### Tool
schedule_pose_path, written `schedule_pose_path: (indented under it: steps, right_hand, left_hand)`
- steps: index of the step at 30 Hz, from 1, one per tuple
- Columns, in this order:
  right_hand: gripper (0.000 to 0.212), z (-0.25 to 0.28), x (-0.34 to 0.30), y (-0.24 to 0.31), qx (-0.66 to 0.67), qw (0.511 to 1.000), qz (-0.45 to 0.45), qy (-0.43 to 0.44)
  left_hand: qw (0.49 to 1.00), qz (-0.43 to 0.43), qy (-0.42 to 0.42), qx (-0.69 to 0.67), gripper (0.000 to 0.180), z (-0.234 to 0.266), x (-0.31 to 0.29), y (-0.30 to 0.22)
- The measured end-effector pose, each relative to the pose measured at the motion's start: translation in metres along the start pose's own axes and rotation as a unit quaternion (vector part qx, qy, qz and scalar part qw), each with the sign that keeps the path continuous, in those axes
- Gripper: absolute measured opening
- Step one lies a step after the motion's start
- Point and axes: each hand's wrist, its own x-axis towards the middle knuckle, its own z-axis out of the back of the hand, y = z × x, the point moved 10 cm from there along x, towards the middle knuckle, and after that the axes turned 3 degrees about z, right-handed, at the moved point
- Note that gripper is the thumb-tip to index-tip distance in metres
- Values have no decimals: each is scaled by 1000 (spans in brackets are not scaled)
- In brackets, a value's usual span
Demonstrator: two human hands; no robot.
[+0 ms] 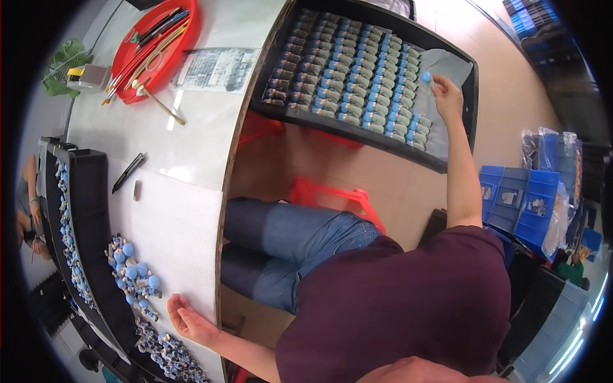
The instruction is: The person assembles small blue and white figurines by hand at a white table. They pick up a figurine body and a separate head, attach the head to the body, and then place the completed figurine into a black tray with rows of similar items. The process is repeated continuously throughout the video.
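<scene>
My right hand (447, 99) pinches a small figurine with a round light-blue head (426, 77) between thumb and fingertips, over the right end of a large black tray (461, 152). Rows of small figurines (357, 73) in dark, blue and grey-green lie in this tray on grey lining. My left hand (190, 322) rests at the edge of the white-covered table, fingers loosely bent and apart from the thumb, with nothing visible in it. Just beyond its fingertips is a loose pile of blue-headed figurines (131, 271). A second pile of small dark and blue pieces (169, 357) lies beside that hand.
On the table (172, 217) lie a black pen-like tool (129, 173), a small grey piece (137, 190) and a wooden-handled tool (159, 105). A red tray (195, 19) holds brushes. Blue bins (520, 198) stand behind my right arm; a red stool (338, 195) is near my legs. Another person's arm (32, 198) shows at far left.
</scene>
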Motion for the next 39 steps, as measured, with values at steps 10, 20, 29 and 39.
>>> schedule_pose_path:
  steps: [10,20,29,39]
  right_hand:
    - [26,-38,-34,-87,-133,977,-44,160]
    - [23,-43,-37,-83,-136,969,-58,198]
    - [37,-56,-17,-58,-219,962,57,156]
    - [18,-150,-189,414,382,824,294,296]
  left_hand:
    - [999,3,-42,15,27,9,-4,2]
    - [998,-8,-54,15,25,5,-7,0]
    - [993,-23,-109,37,22,23,-11,12]
    - [995,-28,-43,-91,21,6,-8,-7]
